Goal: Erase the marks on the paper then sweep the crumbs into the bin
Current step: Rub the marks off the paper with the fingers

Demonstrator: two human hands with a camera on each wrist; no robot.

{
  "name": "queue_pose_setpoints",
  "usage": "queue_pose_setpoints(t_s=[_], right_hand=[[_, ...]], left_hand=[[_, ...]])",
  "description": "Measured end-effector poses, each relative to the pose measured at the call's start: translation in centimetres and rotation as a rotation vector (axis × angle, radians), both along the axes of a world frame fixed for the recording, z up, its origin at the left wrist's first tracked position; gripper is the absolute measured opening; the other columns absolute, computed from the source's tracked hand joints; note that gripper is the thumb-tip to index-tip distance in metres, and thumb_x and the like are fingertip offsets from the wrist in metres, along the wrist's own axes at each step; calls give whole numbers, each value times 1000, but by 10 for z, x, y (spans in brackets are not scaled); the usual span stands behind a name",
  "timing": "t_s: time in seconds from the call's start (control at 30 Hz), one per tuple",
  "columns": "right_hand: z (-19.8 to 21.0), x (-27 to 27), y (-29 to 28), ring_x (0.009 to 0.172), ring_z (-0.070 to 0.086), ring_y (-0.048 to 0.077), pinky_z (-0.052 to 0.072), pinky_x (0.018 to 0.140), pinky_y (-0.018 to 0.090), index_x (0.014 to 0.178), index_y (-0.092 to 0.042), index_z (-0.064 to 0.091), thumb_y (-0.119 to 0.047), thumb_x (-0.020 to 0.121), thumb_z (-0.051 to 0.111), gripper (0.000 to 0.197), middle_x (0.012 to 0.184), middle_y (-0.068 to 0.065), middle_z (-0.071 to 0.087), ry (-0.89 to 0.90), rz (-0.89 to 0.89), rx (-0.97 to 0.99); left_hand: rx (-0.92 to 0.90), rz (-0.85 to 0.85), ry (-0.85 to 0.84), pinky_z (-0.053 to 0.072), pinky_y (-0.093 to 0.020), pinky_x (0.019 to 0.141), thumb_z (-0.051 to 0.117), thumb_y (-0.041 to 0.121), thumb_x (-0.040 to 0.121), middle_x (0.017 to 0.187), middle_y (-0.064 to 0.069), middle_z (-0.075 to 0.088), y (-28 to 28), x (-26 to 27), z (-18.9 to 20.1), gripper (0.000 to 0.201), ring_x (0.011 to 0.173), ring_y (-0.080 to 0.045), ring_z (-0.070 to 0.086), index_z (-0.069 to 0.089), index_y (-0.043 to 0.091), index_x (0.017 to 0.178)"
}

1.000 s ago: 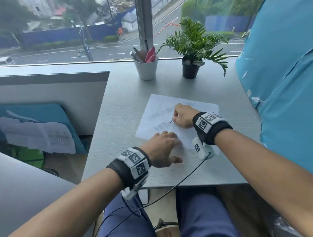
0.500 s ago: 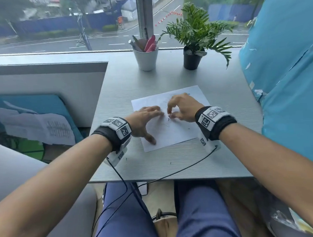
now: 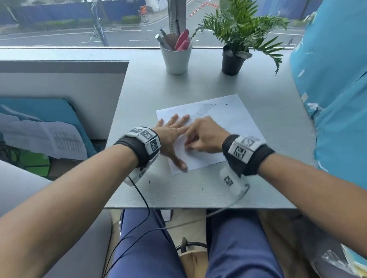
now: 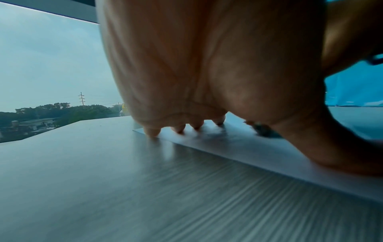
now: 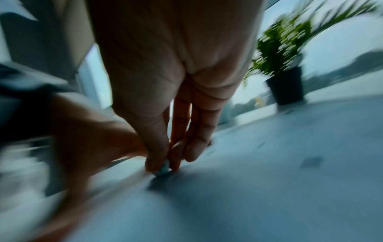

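Note:
A white sheet of paper (image 3: 226,123) with faint pencil marks (image 3: 202,110) lies on the grey table (image 3: 181,188). My left hand (image 3: 173,131) lies flat on the sheet's left edge with straight, spread fingers (image 4: 153,131) pressing it down. Just to its right, my right hand (image 3: 201,135) is curled, and its thumb and fingers pinch a small eraser (image 5: 163,168) against the paper (image 5: 269,188). Tiny dark crumbs (image 3: 226,104) dot the sheet and the table. No bin is in view.
At the back of the table stand a white cup of pens (image 3: 175,53) and a potted plant (image 3: 234,41) in a black pot. A blue covered panel (image 3: 342,86) rises along the right side. Wrist cables (image 3: 143,197) hang over the front edge.
The paper has been turned and shifted on the table. My left hand went from curled near the front edge to flat on the sheet's left part. My right hand moved beside it.

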State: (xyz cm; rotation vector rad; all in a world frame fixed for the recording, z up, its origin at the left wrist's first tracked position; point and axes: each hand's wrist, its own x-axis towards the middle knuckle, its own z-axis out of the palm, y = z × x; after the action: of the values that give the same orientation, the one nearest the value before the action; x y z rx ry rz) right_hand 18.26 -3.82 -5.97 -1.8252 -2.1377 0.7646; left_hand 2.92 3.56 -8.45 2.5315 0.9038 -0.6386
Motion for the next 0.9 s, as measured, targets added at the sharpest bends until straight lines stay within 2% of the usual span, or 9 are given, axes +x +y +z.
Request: queue_pose_setpoints(t_s=[0.13, 0.27, 0.33, 0.43, 0.5, 0.63, 0.77, 0.83, 0.9], right_hand=[[8, 27, 23, 72, 69, 16, 52, 71, 22, 79, -10, 80, -14, 71, 77, 9, 76, 4, 76, -55, -191, 107], [1, -12, -14, 58, 62, 5, 48, 59, 12, 78, -12, 80, -8, 72, 76, 8, 71, -4, 73, 13, 68, -38], [4, 0, -5, 60, 62, 6, 45, 59, 9, 77, -12, 80, -10, 71, 77, 7, 71, -2, 74, 7, 55, -42], [10, 31, 22, 63, 63, 8, 52, 68, 17, 77, -11, 80, -13, 71, 77, 7, 74, 5, 76, -28, -149, 73], [9, 19, 13, 59, 65, 11, 56, 67, 24, 75, -11, 80, -11, 69, 75, 8, 70, 3, 75, -24, -128, 69], [5, -5, -16, 52, 56, 1, 43, 55, 10, 72, -11, 79, -10, 70, 75, 4, 65, -3, 71, 4, 69, -45], [9, 41, 22, 60, 60, 8, 43, 57, 10, 75, -11, 79, -15, 71, 74, 8, 71, 5, 75, -55, -208, 98], [7, 26, 11, 57, 62, 12, 50, 60, 17, 72, -10, 79, -13, 70, 72, 8, 68, 4, 74, -69, -131, 73], [4, 0, -15, 53, 60, 4, 49, 56, 16, 70, -9, 78, -10, 70, 72, 6, 62, -1, 71, -28, 28, -22]], left_hand=[[-8, 39, -28, -12, -60, 117, 79, 78, 48, 161, 9, -28, -3, 1, -2, 147, 147, -22, -28, -15, 42, 154], [5, 49, 4, -10, -62, 117, 79, 79, 48, 160, 6, -30, -8, 5, -2, 149, 146, -26, -29, -19, 38, 153], [-4, 55, -14, -10, -61, 117, 79, 78, 48, 160, 7, -29, -7, 3, -3, 149, 147, -25, -29, -17, 38, 153], [-16, 67, -39, -12, -61, 117, 79, 79, 47, 161, 9, -28, -6, 1, -5, 148, 147, -23, -28, -15, 40, 154], [-12, 67, -25, -12, -61, 117, 79, 78, 47, 160, 9, -29, -7, 3, -3, 148, 147, -24, -28, -16, 40, 154], [-10, 67, -9, -11, -62, 116, 80, 77, 48, 159, 8, -31, -9, 4, -1, 149, 146, -25, -30, -18, 39, 154], [-26, 78, -22, -12, -63, 116, 79, 78, 47, 160, 9, -29, -9, 3, -1, 148, 147, -25, -28, -16, 40, 154], [-12, 76, -13, -11, -63, 116, 79, 78, 47, 160, 8, -29, -9, 5, -1, 148, 147, -25, -28, -17, 39, 154], [1, 72, -2, -9, -64, 117, 79, 78, 48, 160, 6, -30, -11, 6, 0, 149, 147, -26, -28, -18, 38, 153]])
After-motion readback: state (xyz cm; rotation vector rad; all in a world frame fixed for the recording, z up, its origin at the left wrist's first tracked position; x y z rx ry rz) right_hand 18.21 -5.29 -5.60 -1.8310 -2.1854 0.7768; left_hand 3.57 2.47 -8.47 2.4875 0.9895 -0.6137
